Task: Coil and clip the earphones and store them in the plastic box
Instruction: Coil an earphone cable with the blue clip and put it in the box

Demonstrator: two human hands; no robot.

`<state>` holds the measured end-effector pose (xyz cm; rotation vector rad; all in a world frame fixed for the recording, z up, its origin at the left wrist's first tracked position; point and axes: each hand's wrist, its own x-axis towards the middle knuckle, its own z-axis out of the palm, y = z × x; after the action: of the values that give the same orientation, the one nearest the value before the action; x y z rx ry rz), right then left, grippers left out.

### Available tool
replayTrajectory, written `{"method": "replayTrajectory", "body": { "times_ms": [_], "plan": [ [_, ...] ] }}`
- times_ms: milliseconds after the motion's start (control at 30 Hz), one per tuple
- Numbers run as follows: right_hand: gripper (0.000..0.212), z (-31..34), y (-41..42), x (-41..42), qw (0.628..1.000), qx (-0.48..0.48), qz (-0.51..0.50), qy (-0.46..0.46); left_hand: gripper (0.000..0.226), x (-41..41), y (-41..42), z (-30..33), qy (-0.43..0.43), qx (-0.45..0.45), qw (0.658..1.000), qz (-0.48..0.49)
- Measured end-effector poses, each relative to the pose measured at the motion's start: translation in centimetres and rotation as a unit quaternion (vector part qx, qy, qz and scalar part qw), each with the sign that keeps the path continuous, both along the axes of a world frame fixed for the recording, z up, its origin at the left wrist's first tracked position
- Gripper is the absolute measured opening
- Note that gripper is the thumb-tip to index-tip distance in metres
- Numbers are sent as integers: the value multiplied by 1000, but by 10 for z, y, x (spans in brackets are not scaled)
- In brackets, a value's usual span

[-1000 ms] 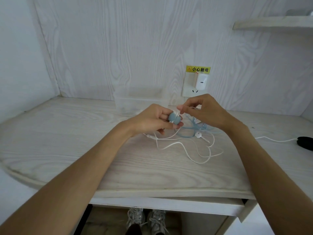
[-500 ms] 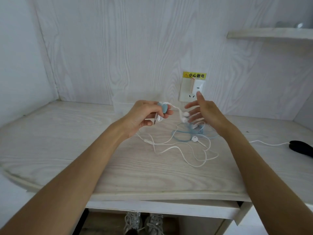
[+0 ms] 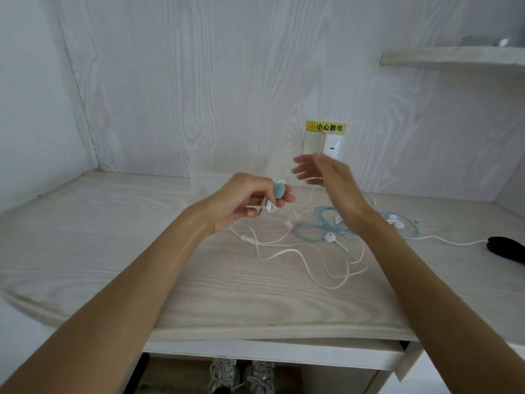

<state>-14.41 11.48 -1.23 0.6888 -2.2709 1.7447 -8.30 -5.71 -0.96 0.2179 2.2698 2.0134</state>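
Two hands are up over the desk [image 3: 142, 251], and I take the wall socket [image 3: 326, 146] as my landmark.

Left of the socket and lower, my left hand [image 3: 244, 200] has its fingers curled around a blue clip [image 3: 279, 191] with a few turns of white earphones [image 3: 298, 251] cable on it; the loose remainder trails down onto the desk below the socket. Just left of the socket, against the wall, I see the clear plastic box [image 3: 204, 180], partly hidden by that hand. Directly in front of the socket my right hand [image 3: 329, 177] is blurred, fingers spread wide, gripping nothing. Below and right of the socket lie blue earphones [image 3: 321, 223], and far right a black object [image 3: 508, 248].
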Motion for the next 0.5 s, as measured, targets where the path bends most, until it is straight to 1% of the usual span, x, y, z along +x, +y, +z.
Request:
{"method": "replayTrajectory", "body": {
  "times_ms": [33,67,100,167,233,300,333,367,433,467,500],
  "plan": [
    [42,-2,-5,2,994,4,81,-70,27,0,0,0,-8,10,1000,-14],
    [47,-4,-8,4,982,26,138,-125,28,0,1,1,-15,30,999,-23],
    [52,-7,-9,6,970,52,175,-158,29,0,1,2,-21,60,998,-28],
    [51,-9,-11,10,956,72,211,-189,31,-2,-3,3,-30,141,989,-33],
    [38,-4,-12,14,957,58,197,-203,33,-3,-6,3,-29,196,979,-41],
    [28,-2,-11,14,964,53,174,-194,32,-4,-5,2,-22,209,977,-44],
    [25,-3,-12,14,967,66,163,-182,31,-4,-3,0,-18,204,978,-41],
    [24,-4,-12,14,971,100,149,-156,31,-6,-2,-2,-13,194,980,-35],
    [27,-9,-13,14,970,199,117,-71,30,-8,1,-5,0,171,985,-17],
    [30,-12,-15,14,966,232,108,-39,30,-9,2,-7,4,163,987,-9],
    [31,-13,-15,15,964,244,103,-25,30,-10,2,-7,7,158,987,-3]
  ]
}}
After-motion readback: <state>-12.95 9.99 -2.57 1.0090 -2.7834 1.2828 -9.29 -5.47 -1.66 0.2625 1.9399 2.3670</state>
